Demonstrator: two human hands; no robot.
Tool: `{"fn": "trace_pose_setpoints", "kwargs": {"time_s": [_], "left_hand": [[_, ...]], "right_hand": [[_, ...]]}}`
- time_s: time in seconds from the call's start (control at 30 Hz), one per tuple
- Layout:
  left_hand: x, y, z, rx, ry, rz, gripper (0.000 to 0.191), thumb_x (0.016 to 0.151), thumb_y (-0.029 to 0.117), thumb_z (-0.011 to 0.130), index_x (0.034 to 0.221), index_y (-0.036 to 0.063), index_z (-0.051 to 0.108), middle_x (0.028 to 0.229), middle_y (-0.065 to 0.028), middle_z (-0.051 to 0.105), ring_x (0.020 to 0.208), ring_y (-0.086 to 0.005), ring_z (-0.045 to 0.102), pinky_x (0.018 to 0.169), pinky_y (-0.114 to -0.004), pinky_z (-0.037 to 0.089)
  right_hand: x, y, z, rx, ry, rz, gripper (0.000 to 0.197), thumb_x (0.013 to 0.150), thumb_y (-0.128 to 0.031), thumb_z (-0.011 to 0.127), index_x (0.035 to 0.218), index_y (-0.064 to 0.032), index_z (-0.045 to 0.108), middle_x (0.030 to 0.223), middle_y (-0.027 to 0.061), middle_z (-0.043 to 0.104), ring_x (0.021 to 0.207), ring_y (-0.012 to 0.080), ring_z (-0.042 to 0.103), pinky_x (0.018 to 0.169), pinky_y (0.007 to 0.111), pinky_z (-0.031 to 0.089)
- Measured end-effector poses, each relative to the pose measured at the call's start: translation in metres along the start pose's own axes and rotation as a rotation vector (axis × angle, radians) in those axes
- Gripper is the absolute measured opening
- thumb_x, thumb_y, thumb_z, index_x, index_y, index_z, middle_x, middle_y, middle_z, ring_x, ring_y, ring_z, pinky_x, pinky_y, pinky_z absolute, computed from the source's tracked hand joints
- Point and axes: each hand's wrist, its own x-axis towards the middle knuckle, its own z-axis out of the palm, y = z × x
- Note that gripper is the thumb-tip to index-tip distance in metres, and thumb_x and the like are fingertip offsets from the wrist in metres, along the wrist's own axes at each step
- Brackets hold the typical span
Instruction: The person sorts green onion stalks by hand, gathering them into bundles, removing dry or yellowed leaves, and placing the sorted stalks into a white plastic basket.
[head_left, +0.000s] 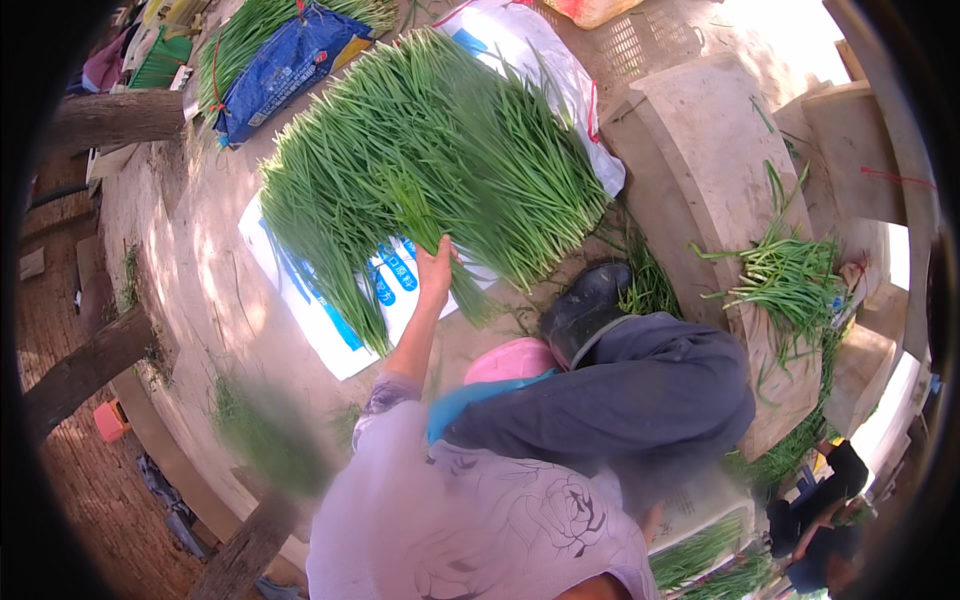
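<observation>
My left hand (437, 264) grips a small bunch of garlic chives (415, 214) around its middle; the bunch's leaves point away from me and its lower end hangs blurred toward my lap. Just beyond lies a broad heap of garlic chives (450, 135), with pale stem ends along its left and right edges. Under the heap is a flattened white woven sack (341, 360) bearing blue writing. My right hand is out of view; only a sliver of skin shows beside my thigh, near some chives (694, 551) at the lower right.
A tied bundle of chives in a blue sack (292, 71) lies at the far left. Loose chives (787, 281) rest on a stone slab (720, 142) at right. My black boot (589, 300) is beside the heap. Wooden posts (90, 352) stand left; another person (821, 517) is lower right.
</observation>
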Motion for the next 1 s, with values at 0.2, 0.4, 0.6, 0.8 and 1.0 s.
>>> {"fn": "trace_pose_setpoints", "kwargs": {"time_s": [0.2, 0.4, 0.6, 0.8, 1.0], "left_hand": [[-0.062, 0.100, 0.032, 0.303, -0.435, 0.133, 0.018, 0.090, 0.020, 0.056, 0.089, 0.0059, 0.046, 0.060, 0.0008, 0.049, 0.050, -0.0082, 0.047, 0.050, -0.023, 0.039], [-0.100, 0.143, 0.096, 0.260, -0.774, 0.148, 0.018, 0.091, 0.021, 0.056, 0.087, 0.0055, 0.047, 0.056, 0.0016, 0.047, 0.051, -0.0071, 0.044, 0.051, -0.023, 0.036], [-0.146, 0.174, 0.136, 0.393, -0.877, 0.240, 0.034, 0.087, 0.013, 0.059, 0.117, 0.0035, 0.047, 0.070, 0.0005, 0.052, 0.053, -0.0070, 0.046, 0.049, -0.023, 0.039], [-0.169, 0.179, 0.146, 0.535, -0.972, 0.306, 0.045, 0.086, 0.014, 0.060, 0.127, 0.0050, 0.043, 0.080, -0.0027, 0.057, 0.054, -0.0070, 0.046, 0.049, -0.024, 0.040], [-0.175, 0.179, 0.149, 0.511, -1.015, 0.475, 0.038, 0.088, 0.012, 0.058, 0.123, 0.0041, 0.044, 0.076, -0.0036, 0.050, 0.063, -0.0098, 0.046, 0.055, -0.025, 0.040]], "right_hand": [[-0.015, -0.198, -0.131, 0.407, 0.442, -0.570, 0.019, 0.093, -0.011, 0.049, 0.106, -0.0001, 0.058, 0.091, 0.0009, 0.058, 0.077, 0.0062, 0.050, 0.068, 0.019, 0.041], [-0.075, -0.396, -0.107, 0.155, -0.004, -1.307, 0.015, 0.082, -0.003, 0.060, 0.097, -0.0017, 0.060, 0.084, 0.0095, 0.061, 0.070, 0.0177, 0.058, 0.063, 0.026, 0.046], [-0.078, -0.442, -0.073, 0.430, -0.152, -1.199, 0.013, 0.084, -0.009, 0.059, 0.091, 0.0001, 0.063, 0.072, 0.0018, 0.060, 0.065, 0.0061, 0.049, 0.059, 0.022, 0.042], [-0.070, -0.428, -0.072, 0.420, -0.146, -1.179, 0.014, 0.082, -0.012, 0.060, 0.084, 0.0017, 0.062, 0.068, 0.0018, 0.059, 0.063, 0.0054, 0.049, 0.057, 0.022, 0.042], [-0.063, -0.409, -0.074, 0.382, 0.000, -1.183, 0.013, 0.080, -0.011, 0.062, 0.079, 0.0026, 0.059, 0.062, 0.0035, 0.056, 0.058, 0.0062, 0.047, 0.053, 0.024, 0.042]]}}
